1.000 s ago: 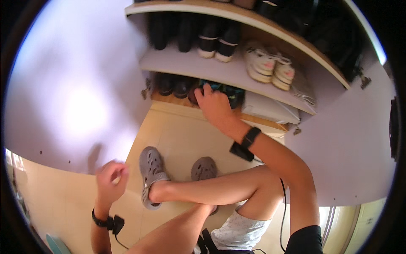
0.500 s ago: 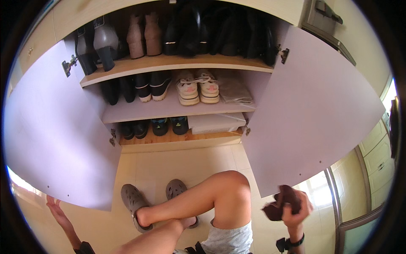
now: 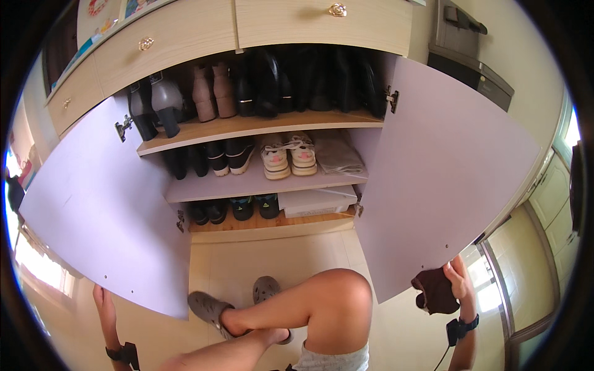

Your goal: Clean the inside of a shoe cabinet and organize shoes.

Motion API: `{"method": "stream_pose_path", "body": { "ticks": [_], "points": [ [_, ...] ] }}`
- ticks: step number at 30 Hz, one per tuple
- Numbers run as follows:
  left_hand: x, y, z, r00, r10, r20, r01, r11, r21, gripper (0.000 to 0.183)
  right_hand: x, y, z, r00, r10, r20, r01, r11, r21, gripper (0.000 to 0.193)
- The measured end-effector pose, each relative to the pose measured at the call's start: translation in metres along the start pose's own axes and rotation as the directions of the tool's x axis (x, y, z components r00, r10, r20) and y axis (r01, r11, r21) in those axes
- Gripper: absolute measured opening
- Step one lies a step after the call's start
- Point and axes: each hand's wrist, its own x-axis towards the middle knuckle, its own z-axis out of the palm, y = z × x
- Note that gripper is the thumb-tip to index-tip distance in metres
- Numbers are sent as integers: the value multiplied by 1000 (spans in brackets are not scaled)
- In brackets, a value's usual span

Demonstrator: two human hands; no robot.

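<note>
Grips a soft-looking dark brown item [image 3: 438, 293] in the right hand [image 3: 458, 282], lower right; probably light and pliable, best pinched by its upper edge. Has the left hand [image 3: 104, 299] by the left cabinet door [image 3: 111, 216]; cannot tell fingers' spread.

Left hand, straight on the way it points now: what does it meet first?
Likely the lower edge of the left cabinet door; the left hand may be touching it or slightly behind it, depth unclear.

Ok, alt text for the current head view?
A person in grey clogs holds a dark brown item in the right hand, by the right door of an open shoe cabinet, left hand at the edge of the left door. Shoes sit on three shelves.
</note>
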Motion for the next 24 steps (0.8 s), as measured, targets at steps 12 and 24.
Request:
{"method": "stream_pose_path", "body": {
  "ticks": [12,24],
  "points": [
    [-12,40,17,996,44,76,-45,999,10,19,34,6,13,993,-44,112,31,993,117,17],
    [-32,197,124,851,395,345,-301,907,-295,18,102,-37,77,943,-298,149,293,955,53,22]
  ]
}}
